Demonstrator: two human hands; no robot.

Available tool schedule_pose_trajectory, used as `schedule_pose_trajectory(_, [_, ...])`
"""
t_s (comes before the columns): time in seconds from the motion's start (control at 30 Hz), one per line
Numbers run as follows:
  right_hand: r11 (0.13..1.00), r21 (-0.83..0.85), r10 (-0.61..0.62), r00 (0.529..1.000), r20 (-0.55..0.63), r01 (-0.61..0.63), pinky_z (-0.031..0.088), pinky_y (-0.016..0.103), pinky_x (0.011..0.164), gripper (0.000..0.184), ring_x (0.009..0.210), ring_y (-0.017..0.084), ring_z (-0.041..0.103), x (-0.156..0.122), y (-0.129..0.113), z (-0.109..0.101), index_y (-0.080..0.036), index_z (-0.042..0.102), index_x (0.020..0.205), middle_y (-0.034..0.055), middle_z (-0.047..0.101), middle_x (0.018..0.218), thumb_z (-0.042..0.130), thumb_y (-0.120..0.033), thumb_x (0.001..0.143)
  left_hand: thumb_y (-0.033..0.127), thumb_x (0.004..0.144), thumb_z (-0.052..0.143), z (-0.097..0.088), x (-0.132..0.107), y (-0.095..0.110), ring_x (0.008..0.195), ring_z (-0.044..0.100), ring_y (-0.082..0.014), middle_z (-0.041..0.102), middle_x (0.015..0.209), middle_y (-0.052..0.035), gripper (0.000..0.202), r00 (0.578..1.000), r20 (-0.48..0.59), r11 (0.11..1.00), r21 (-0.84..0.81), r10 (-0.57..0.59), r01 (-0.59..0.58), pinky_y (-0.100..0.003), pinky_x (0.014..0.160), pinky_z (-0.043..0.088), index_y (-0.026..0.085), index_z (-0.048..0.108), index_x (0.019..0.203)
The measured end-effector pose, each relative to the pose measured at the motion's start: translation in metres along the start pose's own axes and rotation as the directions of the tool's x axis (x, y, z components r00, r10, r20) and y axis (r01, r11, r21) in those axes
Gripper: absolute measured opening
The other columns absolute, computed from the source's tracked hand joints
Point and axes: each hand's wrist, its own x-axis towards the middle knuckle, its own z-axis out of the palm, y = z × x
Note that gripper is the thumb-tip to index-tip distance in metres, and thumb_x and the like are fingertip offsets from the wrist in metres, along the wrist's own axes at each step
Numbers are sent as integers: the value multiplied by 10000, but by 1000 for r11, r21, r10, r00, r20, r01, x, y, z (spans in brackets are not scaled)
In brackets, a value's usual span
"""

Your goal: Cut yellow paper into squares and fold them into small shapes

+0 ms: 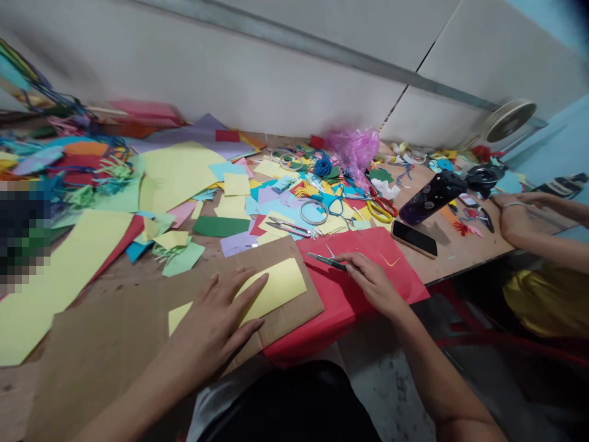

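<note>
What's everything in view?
Cardboard: one, brown, front
Yellow paper: at least one, on cardboard
Red sheet: one, right of cardboard
Cutter: one, green, over red sheet
Paper scraps: many, multicoloured, on table
Snips: one, silvery, centre
Rings: at least two, pale, centre
Scissors: at least one, red/yellow handles, centre
Yarn: one bundle, blue, back
Plastic bag: one, pink, back
Phone: one, black, right
Bottle: one, dark, right
Fan: one, pale, right
Neighbour's arms: two, right edge
Left hand: one, on yellow paper
Right hand: one, cutter in grip
</note>
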Motion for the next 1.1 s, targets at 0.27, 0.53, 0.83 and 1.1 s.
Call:
schedule_pose_trajectory(0.27, [999, 0, -45, 990, 137, 45, 464, 341, 908, 259, 1043, 214, 628, 18, -12, 11, -222, 663, 1158, 77, 673, 1102, 439, -283, 1042, 434, 995, 481, -2, -1, 0, 1379, 487, -342, 485, 1540, -117, 627, 1000, 4, 999, -33, -24, 24, -556, 1154, 347, 287, 308, 1579])
schedule_pose_trajectory(0.53, [995, 57, -91, 967, 236, 80, 484, 337, 895, 204, 1022, 211, 651, 16, -11, 6, -227, 688, 1140, 65, 704, 1102, 624, -312, 966, 449, 995, 454, -1, -2, -1, 1440, 423, -350, 370, 1625, -123, 588, 999, 21, 1000, 15, -25, 25, -569, 1175, 313, 288, 382, 1555])
schedule_pose_trajectory(0.83, [991, -31, -118, 954, 276, 131, 513, 351, 855, 203, 981, 210, 640, 9, -9, 2, -242, 719, 1129, 73, 688, 1055, 586, -313, 993, 439, 1001, 453, 0, 10, 18, 1517, 306, -281, 350, 1648, -48, 529, 998, 28, 998, 22, 62, -63, -492, 1255, 115, 363, 441, 1524])
schedule_pose_trajectory(1.1, [987, -85, -109, 953, 284, 138, 513, 330, 829, 220, 949, 204, 631, 2, -4, 1, -245, 727, 1145, 69, 655, 1009, 571, -303, 1001, 551, 1015, 402, 9, 18, 20, 1516, 316, -255, 328, 1657, -43, 527, 991, 73, 993, 14, 114, -116, -461, 1246, 109, 388, 446, 1515])
